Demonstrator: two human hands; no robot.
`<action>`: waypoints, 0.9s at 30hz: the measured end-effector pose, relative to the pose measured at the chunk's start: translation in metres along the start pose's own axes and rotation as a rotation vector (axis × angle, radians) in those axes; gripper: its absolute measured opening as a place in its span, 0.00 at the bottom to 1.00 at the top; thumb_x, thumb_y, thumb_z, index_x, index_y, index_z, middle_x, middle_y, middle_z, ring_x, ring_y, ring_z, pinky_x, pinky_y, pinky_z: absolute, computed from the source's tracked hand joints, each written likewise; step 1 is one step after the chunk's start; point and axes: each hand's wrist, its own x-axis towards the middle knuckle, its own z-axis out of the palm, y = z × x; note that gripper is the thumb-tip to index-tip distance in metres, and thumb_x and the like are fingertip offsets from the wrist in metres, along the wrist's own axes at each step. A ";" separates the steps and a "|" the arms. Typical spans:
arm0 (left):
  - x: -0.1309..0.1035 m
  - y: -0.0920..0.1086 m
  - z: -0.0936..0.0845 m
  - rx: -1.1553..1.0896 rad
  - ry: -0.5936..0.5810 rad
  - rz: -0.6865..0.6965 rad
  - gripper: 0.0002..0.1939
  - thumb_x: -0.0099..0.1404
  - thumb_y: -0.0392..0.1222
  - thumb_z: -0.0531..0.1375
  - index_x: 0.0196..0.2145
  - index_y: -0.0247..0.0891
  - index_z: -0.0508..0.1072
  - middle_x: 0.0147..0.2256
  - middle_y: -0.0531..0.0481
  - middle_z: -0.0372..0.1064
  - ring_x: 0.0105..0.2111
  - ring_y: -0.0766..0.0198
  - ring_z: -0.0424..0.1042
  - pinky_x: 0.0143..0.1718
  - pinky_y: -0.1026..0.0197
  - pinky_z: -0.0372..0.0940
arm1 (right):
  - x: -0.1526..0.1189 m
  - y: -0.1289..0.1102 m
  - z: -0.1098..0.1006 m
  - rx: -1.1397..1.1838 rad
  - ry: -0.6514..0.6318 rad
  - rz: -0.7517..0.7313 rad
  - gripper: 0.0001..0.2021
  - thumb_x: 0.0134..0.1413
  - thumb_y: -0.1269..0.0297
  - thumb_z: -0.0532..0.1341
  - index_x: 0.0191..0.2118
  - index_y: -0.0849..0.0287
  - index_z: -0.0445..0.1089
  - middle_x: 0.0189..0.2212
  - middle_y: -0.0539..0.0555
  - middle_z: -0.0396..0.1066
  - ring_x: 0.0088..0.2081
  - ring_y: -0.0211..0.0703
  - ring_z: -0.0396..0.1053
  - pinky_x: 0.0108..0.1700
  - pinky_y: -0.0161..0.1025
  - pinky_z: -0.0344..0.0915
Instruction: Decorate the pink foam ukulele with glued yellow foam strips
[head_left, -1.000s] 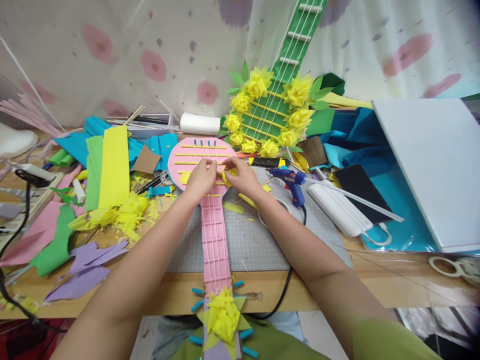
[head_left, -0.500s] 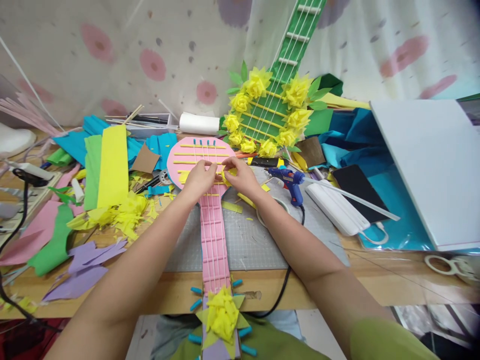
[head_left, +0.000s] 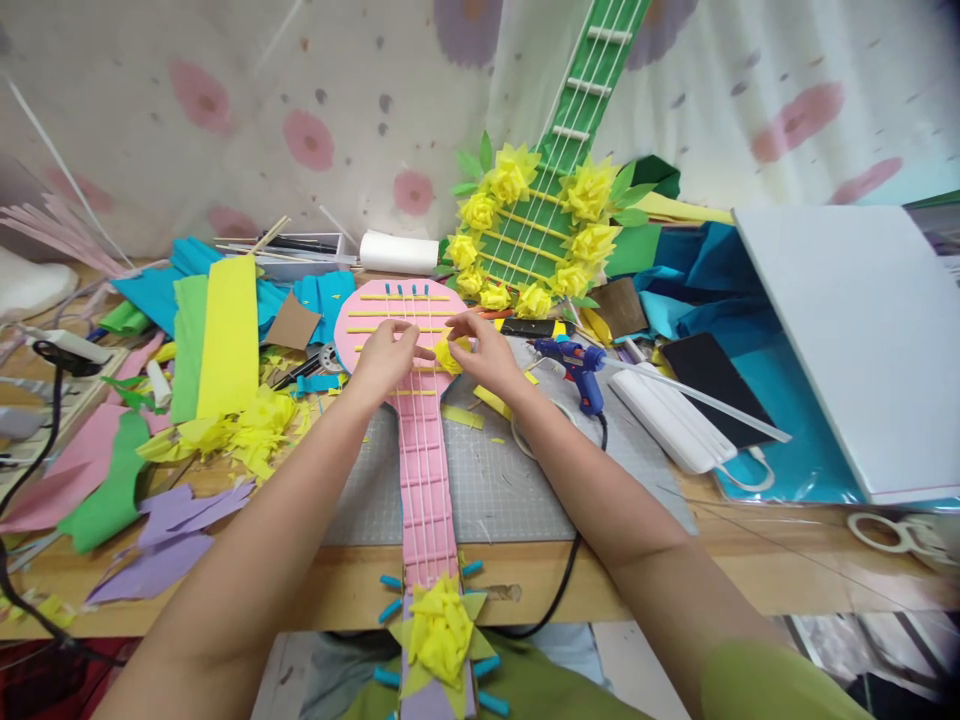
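Pink paper-covered guitar, its round body crossed by thin yellow sticks, lies face up in front of us. The body sits farther off, on the table, and the neck runs towards us, its lilac head reaching past the near table edge over our lap; presumably this turn brings the body under both hands.

Our left hand is poised over the middle of the body, thumb and forefinger slightly parted, with nothing visible between them. Our right hand curls around a small yellow crepe-paper flower at the body's right edge, perhaps to steady it there; how firmly the fingers close on it, we cannot tell.

The grey gridded cutting mat lies beneath, likely to guard the wooden table. The blue hot-glue gun rests just beyond our right forearm, seemingly for easy reach. Behind, a green paper guitar ringed with yellow flowers stands tilted, probably to leave the working space free. Crumpled yellow paper scraps are heaped beside our left forearm.
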 end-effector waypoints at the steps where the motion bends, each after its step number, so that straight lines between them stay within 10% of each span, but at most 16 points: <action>1: -0.001 0.001 -0.003 -0.027 0.001 0.009 0.16 0.59 0.46 0.53 0.42 0.36 0.65 0.26 0.47 0.73 0.23 0.64 0.71 0.25 0.64 0.58 | 0.000 -0.001 -0.003 0.001 0.007 -0.012 0.13 0.43 0.71 0.55 0.39 0.57 0.64 0.36 0.52 0.71 0.40 0.42 0.68 0.47 0.43 0.62; 20: -0.011 -0.031 -0.065 0.347 0.278 0.133 0.10 0.52 0.48 0.58 0.26 0.39 0.70 0.26 0.51 0.69 0.27 0.63 0.66 0.28 0.62 0.57 | -0.062 0.017 -0.081 -0.014 -0.125 0.162 0.07 0.47 0.61 0.59 0.33 0.57 0.68 0.31 0.52 0.72 0.34 0.40 0.68 0.42 0.42 0.64; 27: -0.010 -0.034 -0.068 0.538 0.286 0.095 0.08 0.52 0.47 0.59 0.29 0.41 0.72 0.32 0.48 0.70 0.32 0.58 0.68 0.32 0.60 0.59 | -0.083 0.017 -0.130 0.186 -0.464 0.380 0.13 0.42 0.56 0.64 0.33 0.59 0.69 0.28 0.51 0.69 0.29 0.37 0.65 0.33 0.37 0.60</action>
